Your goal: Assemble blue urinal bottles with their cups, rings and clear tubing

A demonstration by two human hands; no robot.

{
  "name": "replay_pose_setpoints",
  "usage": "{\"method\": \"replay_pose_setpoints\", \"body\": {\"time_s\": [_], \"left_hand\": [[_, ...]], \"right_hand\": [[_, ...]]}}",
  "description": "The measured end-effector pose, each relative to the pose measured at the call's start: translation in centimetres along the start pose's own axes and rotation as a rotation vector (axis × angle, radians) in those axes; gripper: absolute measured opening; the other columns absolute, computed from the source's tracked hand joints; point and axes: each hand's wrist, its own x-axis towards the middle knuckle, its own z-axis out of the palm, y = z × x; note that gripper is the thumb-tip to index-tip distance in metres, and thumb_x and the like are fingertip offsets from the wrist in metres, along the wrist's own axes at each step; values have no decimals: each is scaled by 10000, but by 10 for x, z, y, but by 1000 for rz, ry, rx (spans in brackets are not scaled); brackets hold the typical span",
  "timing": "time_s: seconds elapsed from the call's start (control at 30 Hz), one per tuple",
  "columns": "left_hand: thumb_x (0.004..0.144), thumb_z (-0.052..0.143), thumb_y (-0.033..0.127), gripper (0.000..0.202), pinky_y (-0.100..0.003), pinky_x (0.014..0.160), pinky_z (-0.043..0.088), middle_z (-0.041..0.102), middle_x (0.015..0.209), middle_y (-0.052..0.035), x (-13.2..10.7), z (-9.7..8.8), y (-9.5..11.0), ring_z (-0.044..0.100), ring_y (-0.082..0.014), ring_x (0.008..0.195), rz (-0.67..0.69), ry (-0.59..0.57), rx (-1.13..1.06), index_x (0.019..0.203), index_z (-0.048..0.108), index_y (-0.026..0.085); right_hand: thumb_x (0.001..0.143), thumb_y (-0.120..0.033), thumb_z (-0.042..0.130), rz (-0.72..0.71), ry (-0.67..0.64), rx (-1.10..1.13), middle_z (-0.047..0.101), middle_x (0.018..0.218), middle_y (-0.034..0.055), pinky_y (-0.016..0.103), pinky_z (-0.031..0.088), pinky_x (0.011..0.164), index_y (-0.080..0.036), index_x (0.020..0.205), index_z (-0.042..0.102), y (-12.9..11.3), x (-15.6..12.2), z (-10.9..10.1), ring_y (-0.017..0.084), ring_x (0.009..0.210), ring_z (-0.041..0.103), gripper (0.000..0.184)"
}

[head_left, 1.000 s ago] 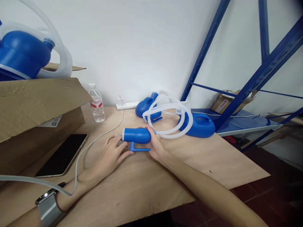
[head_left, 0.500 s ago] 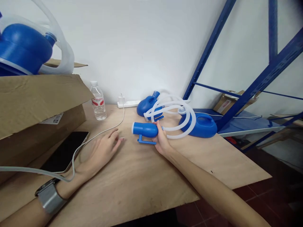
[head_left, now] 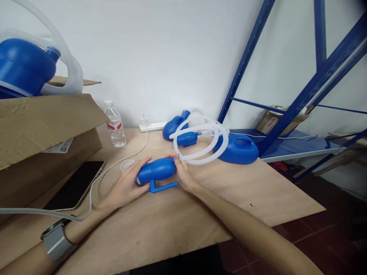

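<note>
A blue plastic urinal funnel [head_left: 162, 169] with a side handle [head_left: 166, 187] lies level between my hands, just above or on the tabletop. My left hand [head_left: 129, 183] is closed round its wide, white-rimmed end, covering part of that rim. At the narrow end, my right hand [head_left: 183, 173] grips the neck, where the clear white hose [head_left: 200, 159] runs off in loose coils. Beside my left fingers a round white cap or ring [head_left: 127, 165] rests on the wood. Behind the coils are a second blue funnel [head_left: 187, 139] and two blue urinal bottles, one at the wall [head_left: 171, 129] and one at right [head_left: 239, 149].
On the left stands an open cardboard box [head_left: 46, 126] with another blue bottle [head_left: 25, 67] on top. A phone [head_left: 76, 185], a white cable [head_left: 114, 165], a water bottle [head_left: 115, 126] and a power strip [head_left: 155, 126] are around. Blue metal shelving [head_left: 301, 147] borders the table's right side.
My right hand has brought the funnel left and nearer to me. My left hand has gone from lying free on the table to gripping its wide end. The white ring has come into sight.
</note>
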Motion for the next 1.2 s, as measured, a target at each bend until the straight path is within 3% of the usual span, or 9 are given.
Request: {"method": "replay_pose_setpoints", "body": {"time_s": [0.17,0.33,0.43,0.6,0.77,0.87,1.0,1.1,1.2], "left_hand": [[711,748,445,550,-451,999,529,732,1246,-76,4,-7,1,686,-334,1132,-177,101,-127,1216,644,255],[653,780,422,577,-435,952,558,746,1205,-93,7,-11,0,697,-340,1110,-250,165,-269,1178,669,209],[639,793,410,589,-433,951,562,752,1196,-86,7,-12,0,702,-339,1103,-249,152,-282,1183,682,211],[626,801,411,554,-447,944,565,766,1152,-59,5,-11,-2,709,-343,1066,-275,136,-228,1147,703,251],[592,813,398,525,-455,929,568,769,1137,-45,9,-9,2,698,-345,1068,-328,139,-332,1094,717,276],[579,819,440,470,-408,783,586,776,943,-29,13,-11,11,713,-299,856,-390,132,-402,1001,733,250],[633,799,532,405,-305,540,504,655,670,7,10,-14,7,594,-186,564,-474,55,-531,864,703,213],[740,728,555,354,-270,458,443,597,647,19,3,-15,-5,538,-149,492,-496,23,-702,799,640,216],[745,733,532,333,-281,490,477,604,663,15,3,-15,-7,566,-169,541,-452,5,-595,838,655,222]], "right_hand": [[802,-783,613,-63,-224,-199,692,802,7,288,549,678,-225,838,684,-14,-1,-10,180,752,654,564],[841,-828,506,-59,-390,-207,540,526,-28,247,438,456,-215,629,542,-13,6,-16,124,458,529,650],[832,-782,581,-98,-342,-110,523,558,-47,229,425,433,-218,670,518,-13,8,-14,109,463,512,590],[866,-684,615,-113,-269,-192,551,581,-44,233,435,463,-213,699,554,-13,8,-12,103,478,521,504],[903,-620,610,-198,-207,-162,454,564,-62,245,361,462,-237,650,455,-10,6,-5,95,466,458,485],[885,-590,651,-183,-185,-92,365,588,-69,245,285,434,-244,651,430,-10,4,0,85,462,376,473],[882,-560,667,-168,-176,-23,327,601,-69,230,230,422,-232,654,431,-17,8,-4,70,465,331,463],[869,-587,668,-204,-55,65,330,579,-73,223,227,403,-231,648,431,-28,17,-14,70,453,311,481],[823,-649,696,-172,-65,95,359,546,-89,212,270,401,-233,686,448,-34,21,-20,66,428,323,503]]}}
